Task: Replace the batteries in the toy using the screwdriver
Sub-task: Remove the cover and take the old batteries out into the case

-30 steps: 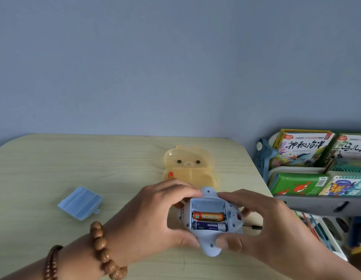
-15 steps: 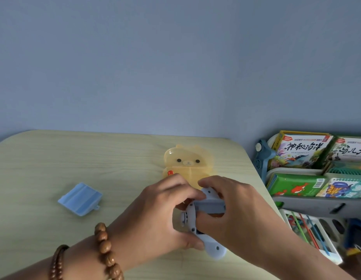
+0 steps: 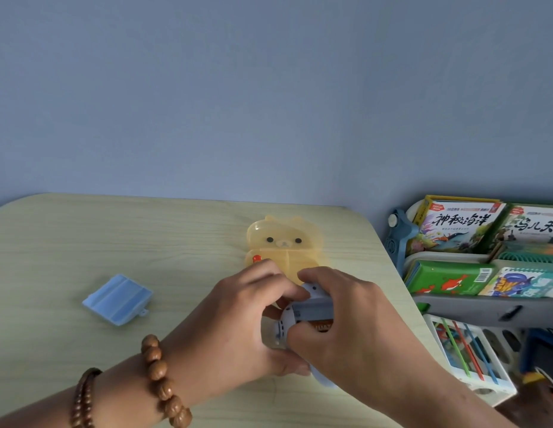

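While the left hand (image 3: 238, 322) cradles the toy (image 3: 295, 319) just above the table (image 3: 145, 242) to steady it, its fingers clamped around the pale shell, the right hand (image 3: 340, 316) arches over the open bay, fingertips pinched on the orange battery (image 3: 323, 325), probably prying it out. A blue cover (image 3: 117, 299) lies well apart to the left. No screwdriver shows.

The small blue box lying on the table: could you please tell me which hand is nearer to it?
Left. The left hand is directly right of the blue box, apart from it, gripping the toy. The right hand sits beyond the toy, farther away.
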Demonstrator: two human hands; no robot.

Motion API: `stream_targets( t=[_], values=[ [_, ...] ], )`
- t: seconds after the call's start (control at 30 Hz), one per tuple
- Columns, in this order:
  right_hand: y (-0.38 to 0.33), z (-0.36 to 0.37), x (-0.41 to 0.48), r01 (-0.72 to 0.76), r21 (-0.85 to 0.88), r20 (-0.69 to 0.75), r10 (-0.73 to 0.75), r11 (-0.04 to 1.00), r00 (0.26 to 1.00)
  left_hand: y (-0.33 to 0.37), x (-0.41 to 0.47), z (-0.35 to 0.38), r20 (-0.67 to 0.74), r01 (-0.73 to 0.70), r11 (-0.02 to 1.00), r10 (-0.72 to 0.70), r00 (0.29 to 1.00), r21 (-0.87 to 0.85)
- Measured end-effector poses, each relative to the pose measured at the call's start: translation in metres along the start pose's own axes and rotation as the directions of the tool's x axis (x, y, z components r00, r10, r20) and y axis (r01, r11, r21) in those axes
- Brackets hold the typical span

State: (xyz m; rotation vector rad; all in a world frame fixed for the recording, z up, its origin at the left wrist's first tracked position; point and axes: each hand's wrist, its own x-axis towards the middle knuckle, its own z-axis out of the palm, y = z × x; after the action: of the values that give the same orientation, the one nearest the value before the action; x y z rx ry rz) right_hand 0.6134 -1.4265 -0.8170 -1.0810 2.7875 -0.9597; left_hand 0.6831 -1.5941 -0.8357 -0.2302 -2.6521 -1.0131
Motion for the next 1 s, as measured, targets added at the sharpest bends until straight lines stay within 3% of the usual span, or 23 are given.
stream_targets(
  t=[0.33,0.77,1.0],
  values=[
    [0.006,-0.007,-0.008,-0.044,0.136,-0.007,0.045,0.990,0.999,-0.001,-0.002,-0.002,0.008,-0.013,1.000,0.013,1.000,0.027],
    [0.002,0.004,-0.012,-0.040,0.068,-0.055,0.044,0.997,0.997,0.004,-0.002,0.001,0.003,-0.065,0.997,0.065,0.998,0.048],
    [0.001,0.000,-0.013,-0.047,0.147,-0.027,0.051,0.988,0.998,-0.001,0.000,0.000,-0.005,-0.044,0.999,0.044,0.999,0.010]
  ],
)
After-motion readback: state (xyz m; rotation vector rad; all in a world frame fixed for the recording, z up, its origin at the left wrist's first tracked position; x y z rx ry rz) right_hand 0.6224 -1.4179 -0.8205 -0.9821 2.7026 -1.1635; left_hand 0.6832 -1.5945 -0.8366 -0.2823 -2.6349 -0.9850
